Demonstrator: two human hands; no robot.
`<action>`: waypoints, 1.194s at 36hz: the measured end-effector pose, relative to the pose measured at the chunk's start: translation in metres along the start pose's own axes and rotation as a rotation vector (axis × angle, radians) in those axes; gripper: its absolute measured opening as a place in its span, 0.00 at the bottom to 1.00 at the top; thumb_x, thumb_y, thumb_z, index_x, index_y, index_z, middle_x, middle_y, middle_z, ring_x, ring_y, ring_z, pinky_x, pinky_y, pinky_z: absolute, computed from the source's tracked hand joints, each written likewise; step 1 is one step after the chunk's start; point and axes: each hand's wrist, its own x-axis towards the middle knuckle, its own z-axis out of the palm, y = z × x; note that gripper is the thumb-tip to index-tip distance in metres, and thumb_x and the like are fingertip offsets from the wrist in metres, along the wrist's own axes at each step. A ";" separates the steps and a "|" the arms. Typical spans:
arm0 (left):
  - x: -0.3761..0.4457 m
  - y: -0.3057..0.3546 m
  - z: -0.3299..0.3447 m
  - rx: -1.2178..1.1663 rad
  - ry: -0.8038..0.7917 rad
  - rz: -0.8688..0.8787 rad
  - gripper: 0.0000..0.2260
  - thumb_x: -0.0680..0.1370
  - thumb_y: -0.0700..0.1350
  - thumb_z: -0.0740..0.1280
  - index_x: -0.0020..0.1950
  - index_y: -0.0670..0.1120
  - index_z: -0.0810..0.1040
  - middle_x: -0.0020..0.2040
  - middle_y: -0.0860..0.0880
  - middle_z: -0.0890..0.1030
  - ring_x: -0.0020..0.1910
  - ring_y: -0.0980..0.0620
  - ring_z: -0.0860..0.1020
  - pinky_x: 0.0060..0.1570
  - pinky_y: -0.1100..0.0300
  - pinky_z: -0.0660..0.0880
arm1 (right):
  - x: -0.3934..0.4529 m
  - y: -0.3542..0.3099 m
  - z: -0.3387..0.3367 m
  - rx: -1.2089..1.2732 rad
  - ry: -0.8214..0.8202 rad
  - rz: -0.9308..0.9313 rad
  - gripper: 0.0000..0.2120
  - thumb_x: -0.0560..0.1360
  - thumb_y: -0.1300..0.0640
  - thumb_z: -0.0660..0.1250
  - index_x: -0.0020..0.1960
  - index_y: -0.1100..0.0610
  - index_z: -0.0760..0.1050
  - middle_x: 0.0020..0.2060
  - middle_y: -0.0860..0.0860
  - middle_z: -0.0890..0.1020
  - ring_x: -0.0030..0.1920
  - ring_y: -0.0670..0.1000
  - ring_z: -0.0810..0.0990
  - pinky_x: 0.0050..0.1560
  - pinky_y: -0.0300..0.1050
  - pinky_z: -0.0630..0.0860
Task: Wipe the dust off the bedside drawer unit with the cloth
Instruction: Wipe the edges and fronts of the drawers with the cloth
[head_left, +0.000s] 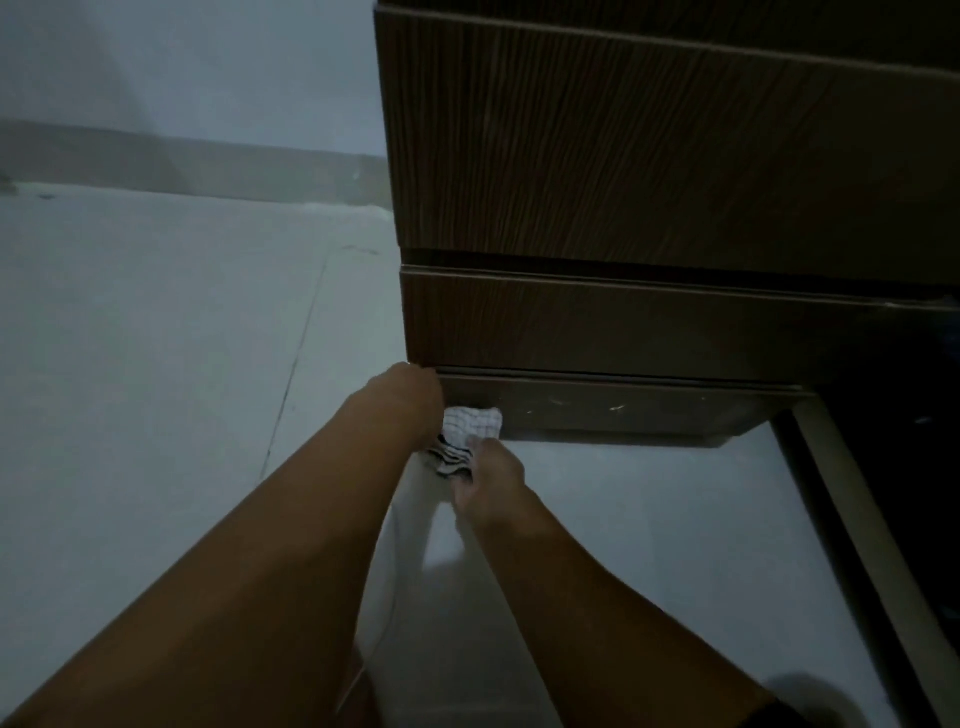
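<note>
The brown wood-grain bedside drawer unit (649, 156) fills the upper right, seen from above, with two drawer fronts and a dusty base plinth (623, 410) near the floor. A white checked cloth (470, 423) is bunched against the plinth's left end. My left hand (410, 400) is at the unit's lower left corner, gripping the cloth from the left, its fingers hidden behind the wrist. From below, my right hand (491, 480) holds the cloth's lower part.
Pale tiled floor (156, 338) spreads to the left and below the unit, meeting a light wall with a grey skirting (182, 161) at the back. A dark frame edge (857, 545) runs diagonally along the right side.
</note>
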 end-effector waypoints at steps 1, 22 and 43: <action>0.000 0.004 -0.001 0.023 0.006 0.022 0.21 0.78 0.43 0.62 0.70 0.39 0.68 0.68 0.40 0.72 0.65 0.43 0.74 0.61 0.55 0.72 | 0.002 -0.003 -0.001 0.117 -0.043 -0.011 0.14 0.76 0.63 0.63 0.62 0.64 0.72 0.53 0.60 0.79 0.50 0.58 0.79 0.54 0.48 0.77; 0.010 0.013 0.002 0.250 -0.047 0.165 0.30 0.81 0.40 0.56 0.79 0.41 0.44 0.78 0.42 0.55 0.77 0.44 0.56 0.75 0.56 0.56 | 0.037 -0.016 0.000 -0.334 0.055 0.034 0.22 0.79 0.54 0.58 0.71 0.61 0.61 0.68 0.60 0.69 0.67 0.58 0.69 0.66 0.50 0.70; 0.003 0.052 -0.001 0.250 -0.053 0.188 0.30 0.81 0.44 0.58 0.79 0.40 0.47 0.77 0.43 0.57 0.74 0.43 0.62 0.73 0.53 0.62 | -0.004 -0.045 -0.026 -0.033 0.091 -0.226 0.15 0.76 0.58 0.64 0.62 0.60 0.74 0.56 0.59 0.81 0.54 0.58 0.81 0.58 0.53 0.77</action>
